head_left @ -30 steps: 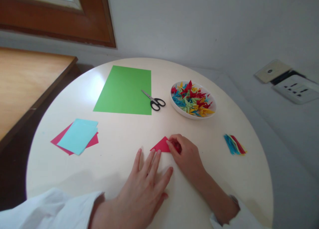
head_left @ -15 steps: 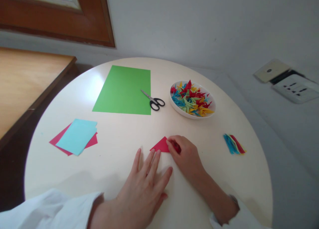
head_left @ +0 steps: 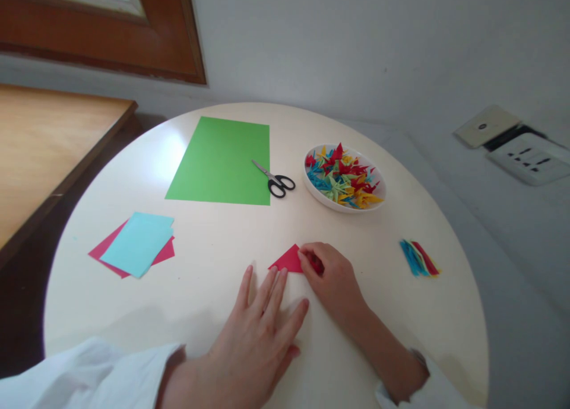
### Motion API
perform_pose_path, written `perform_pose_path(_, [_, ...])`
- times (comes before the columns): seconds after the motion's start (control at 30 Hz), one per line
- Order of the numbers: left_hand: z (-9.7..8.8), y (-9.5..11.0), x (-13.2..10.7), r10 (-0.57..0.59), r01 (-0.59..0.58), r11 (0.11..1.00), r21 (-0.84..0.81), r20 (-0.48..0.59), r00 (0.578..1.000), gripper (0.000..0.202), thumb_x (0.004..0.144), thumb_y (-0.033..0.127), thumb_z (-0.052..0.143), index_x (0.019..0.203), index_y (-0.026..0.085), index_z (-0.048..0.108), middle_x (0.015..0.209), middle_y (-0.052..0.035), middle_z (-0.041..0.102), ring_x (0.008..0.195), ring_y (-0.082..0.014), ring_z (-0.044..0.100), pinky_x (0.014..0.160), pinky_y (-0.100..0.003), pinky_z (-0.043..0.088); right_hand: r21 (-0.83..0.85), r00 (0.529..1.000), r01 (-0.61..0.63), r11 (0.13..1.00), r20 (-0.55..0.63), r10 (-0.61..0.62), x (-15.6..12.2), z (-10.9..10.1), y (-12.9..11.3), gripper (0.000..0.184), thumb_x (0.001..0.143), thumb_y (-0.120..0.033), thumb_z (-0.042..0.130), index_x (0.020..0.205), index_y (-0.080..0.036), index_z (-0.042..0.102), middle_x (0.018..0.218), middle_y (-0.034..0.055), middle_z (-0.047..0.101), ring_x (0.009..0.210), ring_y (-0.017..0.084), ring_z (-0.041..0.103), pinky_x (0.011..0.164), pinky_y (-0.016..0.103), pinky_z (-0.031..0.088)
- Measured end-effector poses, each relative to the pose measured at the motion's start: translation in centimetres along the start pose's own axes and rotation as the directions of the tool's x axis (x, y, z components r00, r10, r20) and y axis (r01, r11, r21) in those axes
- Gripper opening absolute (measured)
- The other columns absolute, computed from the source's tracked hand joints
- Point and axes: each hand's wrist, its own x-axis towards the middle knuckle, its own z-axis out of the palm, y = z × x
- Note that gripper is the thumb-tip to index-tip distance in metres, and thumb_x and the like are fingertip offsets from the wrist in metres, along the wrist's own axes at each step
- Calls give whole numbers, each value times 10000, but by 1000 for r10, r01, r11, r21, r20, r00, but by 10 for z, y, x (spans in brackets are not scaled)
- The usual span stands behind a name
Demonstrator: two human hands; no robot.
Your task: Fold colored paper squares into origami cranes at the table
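Red paper triangle (head_left: 288, 259) lies toward the tabletop's (head_left: 214, 243) near edge. Right hand (head_left: 332, 278) grip pinches its right corner; left hand (head_left: 258, 332) is flat, released, just beside it. Probably only the first folds are done.

Probably a home room: round table (head_left: 401, 314), wall sockets (head_left: 529, 159).

A round cream-white table (head_left: 214, 231) is recorded. Laid on it:
- 11 o'clock: a green paper sheet (head_left: 220, 159).
- 12: black-handled scissors (head_left: 272, 177), blades on that sheet.
- 1: a white bowl (head_left: 332, 202) of folded paper pieces.
- 3: blue, yellow and red paper strips (head_left: 418, 257).
- 9: a light-blue paper sheet (head_left: 136, 243) over a pink paper sheet (head_left: 103, 253).
- Centre: a red folded paper triangle (head_left: 287, 259).
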Motion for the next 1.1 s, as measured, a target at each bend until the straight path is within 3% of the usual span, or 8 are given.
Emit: perform_pose_path(1.1, [-1,-1,0,12,-13,1000,8,43,999,484,891,464,270,1325,277,374,1353,-162,425,1279,-318,327,1000,-596,179,28,1000,-28,999,14,27,0,-3,-2,126,792,-156,474,737,-175,585,659,28,631,604,146,561,565,247,435])
